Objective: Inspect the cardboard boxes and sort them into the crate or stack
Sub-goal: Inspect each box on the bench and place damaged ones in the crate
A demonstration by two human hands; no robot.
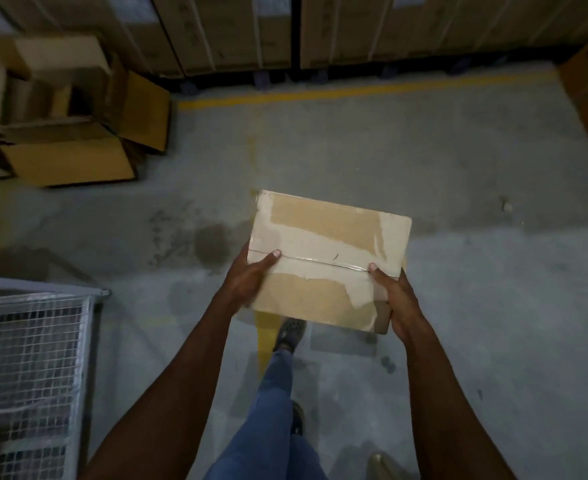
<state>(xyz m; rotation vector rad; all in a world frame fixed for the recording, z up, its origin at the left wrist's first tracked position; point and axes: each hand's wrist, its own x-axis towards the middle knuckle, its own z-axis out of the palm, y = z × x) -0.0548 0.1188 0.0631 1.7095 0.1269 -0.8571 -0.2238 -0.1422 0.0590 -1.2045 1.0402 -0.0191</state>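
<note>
A flat, tan rectangular cardboard box (327,258), its top seam sealed with clear tape and its surface patched with pale torn-off areas, is held above the grey concrete floor (458,174) between 2 hands. The left hand (251,278) grips the box's left edge, thumb pressed onto the top near the tape seam; its other fingers are hidden under the box. The right hand (394,299) clasps the right near corner, thumb on top at the seam, remaining fingers out of sight beneath. A grey wire-mesh crate (32,341) stands at lower left, well apart from the box. A pile of open brown cardboard cartons (70,126) lies at upper left. A yellow painted line (320,93) crosses the floor before tall stacked cartons (233,32).
</note>
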